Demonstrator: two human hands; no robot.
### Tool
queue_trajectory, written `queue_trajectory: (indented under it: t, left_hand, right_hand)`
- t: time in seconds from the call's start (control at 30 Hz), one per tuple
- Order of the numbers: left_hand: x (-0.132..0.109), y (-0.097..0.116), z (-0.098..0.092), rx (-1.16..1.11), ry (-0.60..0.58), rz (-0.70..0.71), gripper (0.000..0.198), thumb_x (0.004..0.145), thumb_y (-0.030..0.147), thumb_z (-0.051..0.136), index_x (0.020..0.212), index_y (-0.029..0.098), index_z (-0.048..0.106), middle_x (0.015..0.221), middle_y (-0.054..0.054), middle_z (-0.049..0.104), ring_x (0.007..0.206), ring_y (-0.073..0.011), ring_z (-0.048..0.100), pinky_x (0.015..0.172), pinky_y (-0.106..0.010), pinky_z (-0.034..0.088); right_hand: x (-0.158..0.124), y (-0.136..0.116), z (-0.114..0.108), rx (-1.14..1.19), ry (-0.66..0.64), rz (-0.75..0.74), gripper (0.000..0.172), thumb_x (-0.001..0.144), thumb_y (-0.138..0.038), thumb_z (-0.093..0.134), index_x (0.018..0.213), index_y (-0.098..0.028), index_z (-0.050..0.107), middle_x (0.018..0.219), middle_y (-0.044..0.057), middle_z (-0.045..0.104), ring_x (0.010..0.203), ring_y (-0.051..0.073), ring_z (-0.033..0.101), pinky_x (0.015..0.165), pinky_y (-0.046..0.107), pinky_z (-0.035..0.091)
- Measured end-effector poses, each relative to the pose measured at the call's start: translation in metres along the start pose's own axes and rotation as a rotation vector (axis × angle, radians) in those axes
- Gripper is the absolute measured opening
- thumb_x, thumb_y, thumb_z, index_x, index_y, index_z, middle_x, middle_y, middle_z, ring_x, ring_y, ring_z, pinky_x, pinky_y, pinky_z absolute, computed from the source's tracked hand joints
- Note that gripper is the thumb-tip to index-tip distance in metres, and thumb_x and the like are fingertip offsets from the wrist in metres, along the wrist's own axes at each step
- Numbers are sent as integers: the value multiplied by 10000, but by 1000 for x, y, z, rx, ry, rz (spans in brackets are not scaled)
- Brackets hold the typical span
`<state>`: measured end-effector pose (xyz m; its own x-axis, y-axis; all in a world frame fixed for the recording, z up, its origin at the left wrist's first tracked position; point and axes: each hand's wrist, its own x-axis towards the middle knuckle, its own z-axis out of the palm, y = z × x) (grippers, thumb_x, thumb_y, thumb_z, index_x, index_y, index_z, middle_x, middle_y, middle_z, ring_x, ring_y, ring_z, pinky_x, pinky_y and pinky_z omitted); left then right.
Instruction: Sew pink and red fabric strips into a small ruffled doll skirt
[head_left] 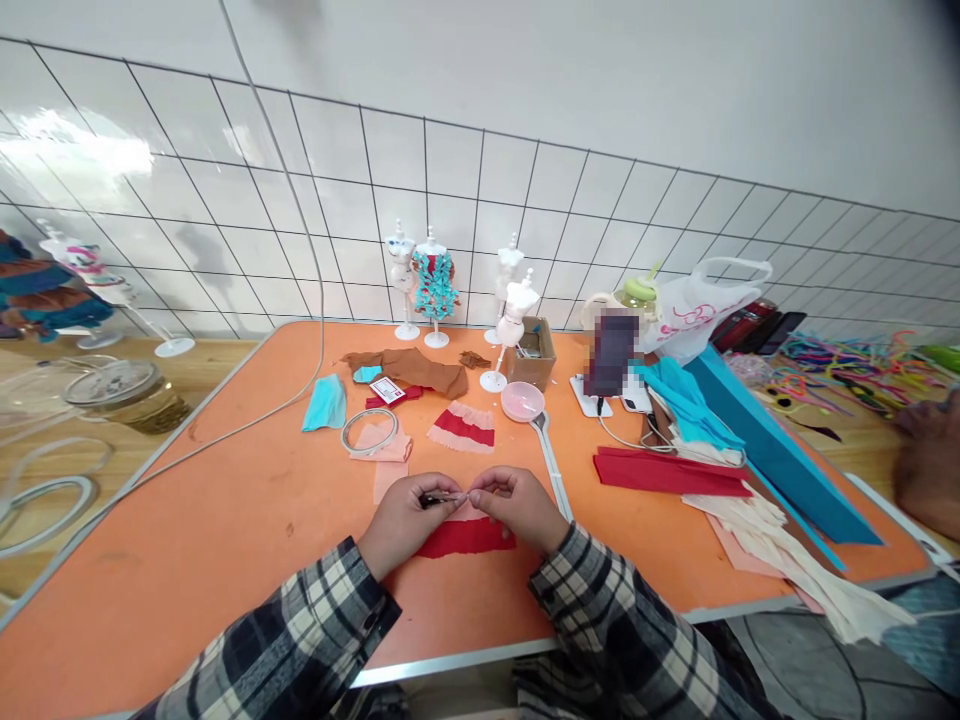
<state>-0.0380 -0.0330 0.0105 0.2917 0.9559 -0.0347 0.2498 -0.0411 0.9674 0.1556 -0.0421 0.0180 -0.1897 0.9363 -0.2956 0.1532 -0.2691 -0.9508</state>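
Note:
My left hand (405, 520) is closed, with a small dark metal tool between its fingers; the tool's shape is mostly hidden. My right hand (521, 507) pinches the pink upper edge of a red and pink cloth piece (469, 538), and its fingertips meet those of my left hand. The cloth hangs between both hands, low over the orange table (300, 560). Just beyond lies a second red and pink striped piece (463, 428). Behind my left hand, a round hoop (369, 431) rests on folded pink cloth (390, 452).
Small white mannequins (514, 320) stand along the back beside a cardboard box (532, 355). A pink bowl (523, 401) sits near scissors (551, 465). Red cloth (671, 471), blue strips and a phone (612, 350) are at right. Another person's hand (930, 465) shows far right.

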Motion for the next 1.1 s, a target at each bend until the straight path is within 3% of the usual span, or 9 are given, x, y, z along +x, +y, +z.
queue_trajectory:
  t: [0.1,0.27,0.43,0.53,0.6,0.67,0.8,0.93,1.1]
  left_hand:
    - [1,-2,0,10,4,2,191,743,389,720,728,199,742,709,-38,753,663,-200,686,671,-303,553]
    - [1,-4,0,29,3,1,185,753,384,715,732,203,751,720,-43,771,687,-217,709,692,-316,570]
    - [-1,-1,0,45,-4,0,181,780,358,704,826,205,789,782,-47,790,736,-227,726,711,-320,571]
    - [-1,-3,0,95,-19,-5,345,830,377,689,1101,192,793,821,-44,790,722,-219,717,682,-316,557]
    - [-1,-8,1,166,-62,19,378,886,396,638,1162,175,770,827,-52,780,700,-212,700,647,-313,538]
    - [-3,-14,4,225,-131,62,310,901,383,623,1062,173,784,820,-60,769,689,-208,683,635,-314,523]
    - [-7,-21,14,301,-231,179,182,718,256,811,889,204,776,867,-59,754,833,-250,666,768,-362,509]
    - [1,-26,18,473,-224,373,209,765,189,797,962,209,730,929,-66,731,908,-264,632,835,-399,481]
    - [18,-34,14,485,-112,355,113,862,214,720,966,190,686,939,-91,710,927,-272,620,828,-406,490]
  right_hand:
    - [1,1,0,13,-8,-19,208,754,-284,772,907,-160,705,694,-35,618,469,66,443,448,211,378]
    - [3,6,1,-51,-25,-4,136,792,-298,716,789,-169,673,566,-56,530,447,83,421,430,219,331]
    - [3,4,1,-116,29,-67,92,763,-245,689,732,-166,654,612,-38,569,530,93,472,522,225,383]
    - [7,-3,-22,-239,143,-66,118,748,-281,701,740,-164,687,655,-13,635,603,118,534,605,242,438]
    - [12,-8,-50,-270,221,-47,154,768,-318,680,775,-167,709,697,0,662,658,134,566,654,252,452]
    - [19,-10,-81,-311,279,-1,137,741,-296,678,730,-164,711,672,5,661,660,143,566,656,258,443]
    - [30,-4,-129,-391,348,124,95,687,-232,681,631,-159,703,559,-14,597,581,127,505,582,246,390]
    - [33,7,-145,-407,341,227,114,723,-262,689,704,-153,712,483,-62,474,453,90,357,463,237,272]
    - [37,16,-144,-422,295,283,177,766,-322,692,750,-147,716,480,-78,420,413,85,302,422,245,208]
